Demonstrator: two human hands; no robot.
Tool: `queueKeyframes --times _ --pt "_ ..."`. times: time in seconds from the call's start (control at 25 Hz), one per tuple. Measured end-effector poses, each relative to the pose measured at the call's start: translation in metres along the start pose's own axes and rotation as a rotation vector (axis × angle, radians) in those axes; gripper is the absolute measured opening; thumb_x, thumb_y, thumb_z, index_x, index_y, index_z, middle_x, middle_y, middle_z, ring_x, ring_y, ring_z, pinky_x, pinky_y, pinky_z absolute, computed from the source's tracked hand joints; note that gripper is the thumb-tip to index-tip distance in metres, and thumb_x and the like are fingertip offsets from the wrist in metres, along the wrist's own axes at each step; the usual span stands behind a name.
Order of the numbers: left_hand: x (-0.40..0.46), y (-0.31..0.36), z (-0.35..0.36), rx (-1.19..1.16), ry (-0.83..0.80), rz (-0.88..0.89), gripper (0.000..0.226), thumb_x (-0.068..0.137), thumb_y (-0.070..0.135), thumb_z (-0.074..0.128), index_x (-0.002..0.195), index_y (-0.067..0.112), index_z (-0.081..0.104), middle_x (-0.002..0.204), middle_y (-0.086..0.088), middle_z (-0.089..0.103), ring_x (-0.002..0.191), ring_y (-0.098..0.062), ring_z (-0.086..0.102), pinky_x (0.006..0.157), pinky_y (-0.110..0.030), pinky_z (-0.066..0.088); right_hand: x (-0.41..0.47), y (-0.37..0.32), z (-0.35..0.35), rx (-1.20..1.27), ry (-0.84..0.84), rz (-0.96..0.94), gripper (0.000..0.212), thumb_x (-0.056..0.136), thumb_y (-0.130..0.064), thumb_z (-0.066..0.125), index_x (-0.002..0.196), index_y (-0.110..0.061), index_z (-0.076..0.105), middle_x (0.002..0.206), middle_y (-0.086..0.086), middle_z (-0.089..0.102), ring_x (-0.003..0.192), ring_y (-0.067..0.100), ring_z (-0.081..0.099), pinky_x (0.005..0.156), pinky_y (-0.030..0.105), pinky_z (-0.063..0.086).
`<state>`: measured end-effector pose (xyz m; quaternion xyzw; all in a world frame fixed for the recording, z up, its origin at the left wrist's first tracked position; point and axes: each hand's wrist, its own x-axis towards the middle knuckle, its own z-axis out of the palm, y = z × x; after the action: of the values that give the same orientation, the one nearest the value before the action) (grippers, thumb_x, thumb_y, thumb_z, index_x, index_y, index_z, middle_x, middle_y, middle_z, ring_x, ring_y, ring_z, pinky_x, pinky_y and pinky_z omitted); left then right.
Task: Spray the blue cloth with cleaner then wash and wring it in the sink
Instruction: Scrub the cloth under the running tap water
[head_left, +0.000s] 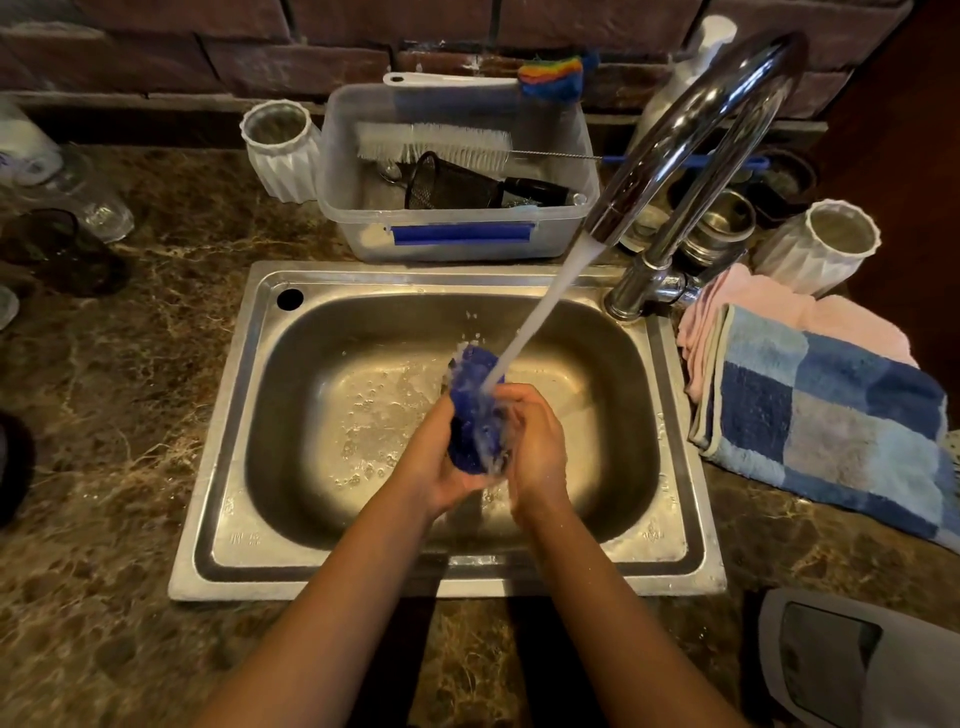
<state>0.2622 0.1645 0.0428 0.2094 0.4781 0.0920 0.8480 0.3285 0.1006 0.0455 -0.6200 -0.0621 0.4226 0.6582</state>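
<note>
- The blue cloth (474, 410) is held bunched above the basin of the sink (670, 415), between both hands.
- The left hand (435, 460) is cupped against the cloth's left side, fingers curled around it.
- The right hand (537, 447) is pressed against the cloth's right side; the cloth is squeezed between the two palms.
- A stream of water (540, 317) from the chrome faucet (691, 130) is seen landing on the top of the cloth, with splashes around it.
- Droplets and a wet film are noted on the basin floor.
- A clear plastic tub (343, 171) of brushes is placed behind the sink.
- A blue checked towel (831, 415) is laid on the counter to the right.
</note>
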Motion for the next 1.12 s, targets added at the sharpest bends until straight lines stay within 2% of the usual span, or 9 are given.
queueKeyframes --times 0.16,0.28,0.4,0.52,0.68,0.8,0.92,1.04,1.12 --pt "0.003 0.008 -0.008 0.174 0.103 0.23 0.03 0.092 0.005 0.056 0.117 0.021 0.058 0.108 -0.009 0.07 0.091 -0.023 0.069 0.073 -0.038 0.06 0.014 -0.014 -0.022 -0.532 0.003 -0.016 0.025 0.094 -0.019 0.044 0.072 -0.015 0.055 0.08 0.003 0.061 0.076 0.012 0.056 0.066 0.023 0.045" --pt "0.001 0.01 -0.005 0.542 0.156 0.433 0.062 0.083 -0.004 0.064 0.133 0.028 0.046 0.129 -0.006 0.056 0.108 -0.024 0.062 0.082 -0.037 0.058 0.023 -0.022 -0.022 -0.43 -0.085 0.079 0.031 0.092 -0.039 0.058 0.118 -0.026 0.049 0.121 0.005 0.06 0.107 0.021 0.061 0.088 0.04 0.055" --pt "0.003 0.005 -0.005 0.518 0.119 0.472 0.065 0.084 0.006 0.066 0.14 0.025 0.04 0.13 0.002 0.051 0.112 -0.018 0.057 0.086 -0.029 0.055 0.029 -0.019 -0.01 -0.48 -0.086 0.006 0.053 0.091 -0.022 0.062 0.139 -0.025 0.038 0.134 0.005 0.053 0.12 0.025 0.056 0.098 0.042 0.051" --pt "0.004 -0.006 0.002 -0.114 0.058 0.256 0.03 0.093 0.023 0.048 0.118 0.01 0.059 0.116 -0.014 0.064 0.102 -0.026 0.065 0.089 -0.041 0.054 0.027 -0.013 -0.003 -0.334 0.044 -0.077 0.036 0.091 -0.009 0.058 0.125 -0.019 0.049 0.119 0.004 0.06 0.112 0.02 0.06 0.092 0.031 0.053" --pt "0.012 -0.004 0.007 -0.247 0.054 0.107 0.053 0.097 0.052 0.033 0.11 0.013 0.066 0.097 -0.01 0.073 0.092 -0.023 0.069 0.082 -0.036 0.056 0.004 -0.001 0.005 -0.389 0.111 -0.329 0.025 0.082 -0.013 0.072 0.095 -0.026 0.054 0.099 -0.006 0.057 0.093 0.01 0.06 0.079 0.012 0.05" --pt "0.013 -0.008 0.018 -0.213 0.052 0.185 0.044 0.1 0.041 0.034 0.099 0.011 0.066 0.086 -0.005 0.07 0.079 -0.015 0.069 0.07 -0.026 0.057 0.001 0.002 0.003 -0.551 0.09 -0.554 0.016 0.077 -0.016 0.076 0.082 -0.015 0.061 0.113 -0.001 0.053 0.103 0.002 0.052 0.086 0.005 0.042" --pt "0.013 -0.009 0.026 0.057 0.156 0.318 0.031 0.102 0.031 0.033 0.091 0.021 0.061 0.088 0.001 0.063 0.081 -0.011 0.062 0.074 -0.025 0.052 0.008 -0.002 0.007 -0.504 -0.089 -0.404 0.033 0.089 -0.017 0.064 0.121 -0.021 0.062 0.139 -0.001 0.052 0.121 -0.003 0.046 0.101 0.012 0.04" --pt "0.014 -0.003 0.031 0.195 0.214 0.462 0.028 0.101 0.023 0.04 0.09 0.014 0.063 0.081 -0.007 0.066 0.082 -0.025 0.065 0.076 -0.036 0.053 0.014 -0.011 0.017 -0.383 0.042 -0.261 0.01 0.094 -0.023 0.058 0.098 -0.015 0.062 0.098 0.011 0.066 0.091 0.018 0.063 0.085 0.035 0.053" --pt "0.014 -0.002 0.031 0.337 0.294 0.488 0.028 0.101 0.029 0.042 0.098 0.011 0.063 0.093 -0.014 0.067 0.091 -0.029 0.065 0.081 -0.041 0.053 0.023 -0.016 0.019 -0.445 0.053 -0.213 0.02 0.097 -0.033 0.052 0.092 -0.014 0.057 0.08 0.007 0.063 0.072 0.014 0.061 0.067 0.026 0.05"
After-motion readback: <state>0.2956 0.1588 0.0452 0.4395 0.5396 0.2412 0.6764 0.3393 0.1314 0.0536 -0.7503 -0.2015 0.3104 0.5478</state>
